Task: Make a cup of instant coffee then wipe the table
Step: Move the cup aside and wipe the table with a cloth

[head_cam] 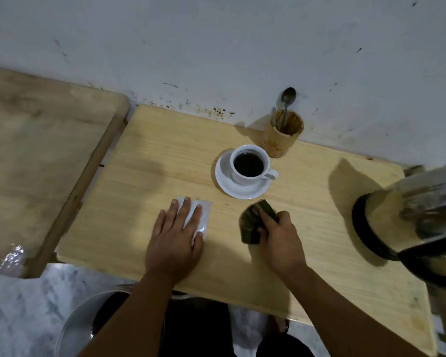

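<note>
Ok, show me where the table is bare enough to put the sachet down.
Bare wood lies left of the saucer, from the far table edge to the left hand, and between the right hand and the kettle. It is crowded around the cup and bamboo holder.

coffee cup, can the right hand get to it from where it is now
Probably yes. The right hand grips a dark cloth just in front of the cup, with bare table between them. It would have to drop the cloth first.
</note>
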